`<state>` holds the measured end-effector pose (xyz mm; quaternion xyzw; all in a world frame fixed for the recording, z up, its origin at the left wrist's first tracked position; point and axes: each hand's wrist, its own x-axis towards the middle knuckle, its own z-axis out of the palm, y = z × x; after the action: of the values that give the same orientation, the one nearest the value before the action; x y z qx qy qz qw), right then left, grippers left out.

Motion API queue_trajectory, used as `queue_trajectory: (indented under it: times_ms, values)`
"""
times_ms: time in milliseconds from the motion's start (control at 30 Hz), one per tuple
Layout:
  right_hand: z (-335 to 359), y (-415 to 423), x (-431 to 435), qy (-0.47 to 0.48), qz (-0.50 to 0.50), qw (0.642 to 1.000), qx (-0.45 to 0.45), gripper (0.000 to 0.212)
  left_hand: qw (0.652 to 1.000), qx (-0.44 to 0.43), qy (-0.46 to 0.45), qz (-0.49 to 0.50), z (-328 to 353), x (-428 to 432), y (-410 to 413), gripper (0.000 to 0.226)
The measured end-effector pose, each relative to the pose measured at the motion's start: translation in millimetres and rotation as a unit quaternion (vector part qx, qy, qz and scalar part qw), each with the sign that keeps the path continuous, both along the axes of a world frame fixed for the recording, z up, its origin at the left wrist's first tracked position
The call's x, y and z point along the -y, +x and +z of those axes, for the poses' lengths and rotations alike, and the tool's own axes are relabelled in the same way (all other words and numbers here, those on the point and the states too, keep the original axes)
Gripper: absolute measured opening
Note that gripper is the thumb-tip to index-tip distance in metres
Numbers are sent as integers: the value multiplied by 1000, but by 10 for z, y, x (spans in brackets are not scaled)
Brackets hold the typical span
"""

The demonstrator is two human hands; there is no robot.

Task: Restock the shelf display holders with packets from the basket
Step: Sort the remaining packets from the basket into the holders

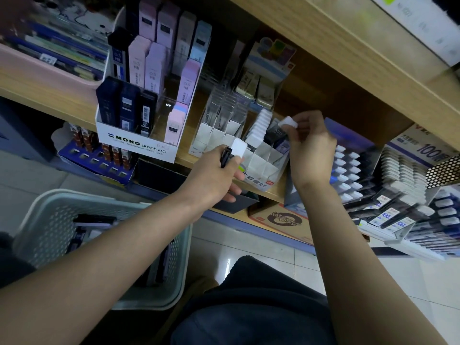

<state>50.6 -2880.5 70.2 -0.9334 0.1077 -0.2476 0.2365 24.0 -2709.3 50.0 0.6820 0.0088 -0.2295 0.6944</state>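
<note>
Basket (34,215) at lower left on the floor, pale perforated plastic. Spare packets (94,220), dark, lie in it, so the restock is judged mid-run. MONO lead display (139,143) stands on the wooden shelf (49,95) above, untouched.

Left hand (211,178) is at the front edge of the white divided holder (258,165). Its grip is clenched round a reserve packet (237,146), dark body, white cap up. Whether it holds one or several cannot be told.

In the holder, the rear slots show a row of white caps; the front slots look bare.

Right hand (311,145) is just above the holder's right side. Its grip is a fingertip pinch on the white cap of a single packet (288,123), whose body is hidden behind the fingers.

Step in hand, as judged: feeding one packet into a slot. The next move calls for lowering it upright, cap up, into a bare slot clear of the dividers. Then release the pinch and take the next from the left hand.
</note>
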Motion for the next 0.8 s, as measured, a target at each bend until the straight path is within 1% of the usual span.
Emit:
queue_trajectory:
  times_ms: [67,167,233,367,433,467,533,567,600,633,700,733,800]
  values:
    - [-9,4,-1,2,5,1000,-7,16,1000,2,1,-3,-4,-1,-2,18]
    - [-24,6,27,-29,-2,999,-30,21,1000,8,1,-6,-11,4,-3,17]
    - [-13,22,53,-31,-9,998,-45,22,1000,15,7,-8,-16,9,-5,18]
    - [-17,95,105,-113,-13,990,-89,20,1000,16,17,-19,-31,9,-8,20]
    - [-47,96,86,-136,-7,984,-112,21,999,15,20,-27,-39,7,-6,18]
    - [-64,89,71,-150,-5,982,-113,22,999,15,21,-32,-42,4,-6,16]
    - [-61,58,32,-160,0,984,-79,22,999,11,20,-42,-43,-6,-7,13]
    - [-28,27,-2,-134,9,989,-60,20,999,9,19,-48,-40,-12,-7,12]
    - [19,-8,-44,-82,23,995,-59,18,998,7,18,-55,-37,-17,-8,10]
    - [67,-48,-96,-17,44,995,-83,17,998,7,18,-61,-31,-18,-8,10]
    - [148,-140,-218,92,102,977,-162,18,997,8,19,-70,-20,-11,-10,12]
    - [174,-178,-268,119,134,964,-199,18,997,10,19,-72,-15,-5,-13,13]
    - [199,-218,-325,136,189,940,-251,10,997,12,18,-73,1,3,-21,14]
